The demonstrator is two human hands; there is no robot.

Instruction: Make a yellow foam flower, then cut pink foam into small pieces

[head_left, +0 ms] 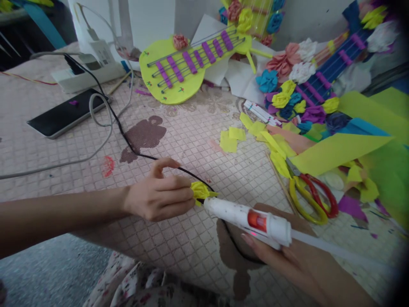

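Observation:
My left hand (159,192) pinches a small yellow paper flower (200,190) at its fingertips, low over the pink quilted cloth (191,140). My right hand (287,251) grips a white glue gun (252,219) with a red label and a glue stick out the back. The gun's nozzle touches the yellow flower. The gun's black cord (137,149) runs away to the upper left.
Red and yellow scissors (311,192) lie right of the gun among yellow paper scraps (231,138). A yellow paper guitar (188,64) and a blue flower-covered guitar (319,81) lie at the back. A phone (64,113) and power strip (83,74) sit upper left.

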